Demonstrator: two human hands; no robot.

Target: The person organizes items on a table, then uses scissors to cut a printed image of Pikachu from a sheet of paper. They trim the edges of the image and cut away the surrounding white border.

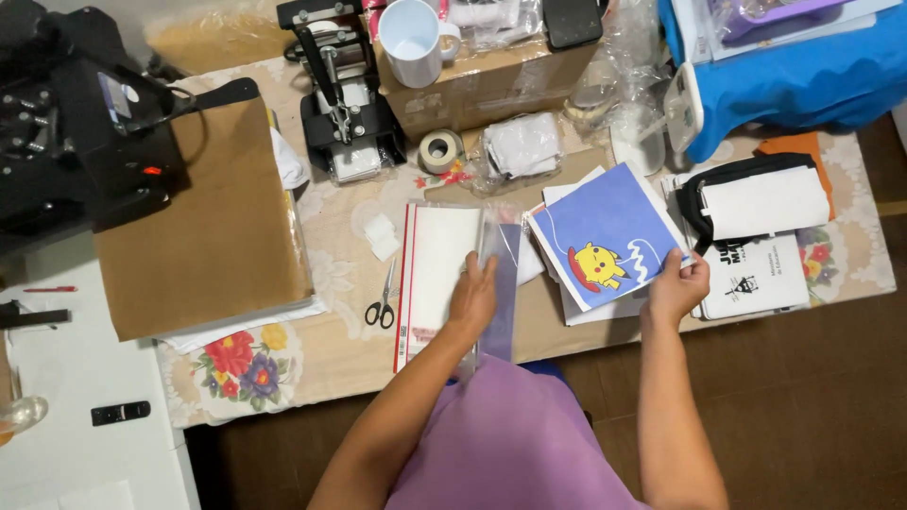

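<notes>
Your left hand (472,300) rests flat, fingers spread, on the clear sleeve pack (436,283) on the bench (331,349). Your right hand (675,288) pinches the blue cartoon print (605,244) at its near corner, just right of the pack. Looks like the sorting step; keep that pinch firm when lifting.

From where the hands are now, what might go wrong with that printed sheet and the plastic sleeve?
1. The right hand grips the blue printed sheet only at one corner, so it may bend or crease.
2. The left hand lies flat on the clear plastic sleeve; the slippery sleeve could slide toward the table's near edge.
3. The scissors lie close beside the sleeve and might get knocked.
</notes>
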